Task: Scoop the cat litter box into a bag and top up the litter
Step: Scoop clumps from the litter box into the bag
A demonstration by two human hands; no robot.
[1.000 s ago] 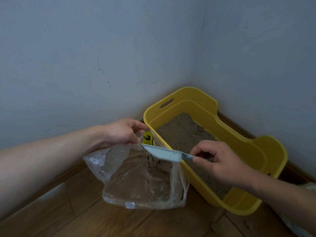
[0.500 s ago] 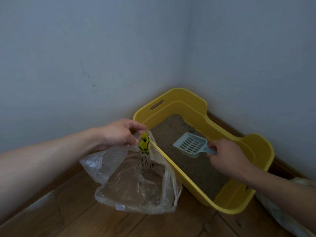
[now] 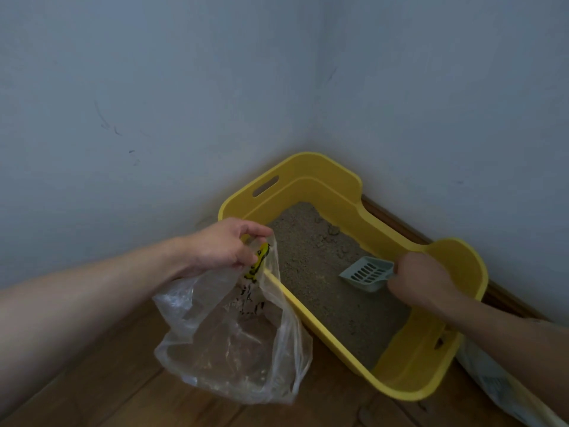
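The right hand [image 3: 418,280] is clenched around the handle of a pale grey-blue slotted plastic scoop [image 3: 366,273], whose blade tilts down over the grey-brown granular litter [image 3: 311,266] near the right side of the box. The left hand [image 3: 228,246] pinches the rim of a clear, crinkled plastic bag [image 3: 228,340] printed with a yellow-and-black mark, holding its mouth open just beside the near long wall. Both flank the yellow rectangular plastic litter box [image 3: 323,171] with cut-out handles, which sits in the corner of two pale blue-grey walls [image 3: 154,87] on a brown wooden floor [image 3: 92,396].
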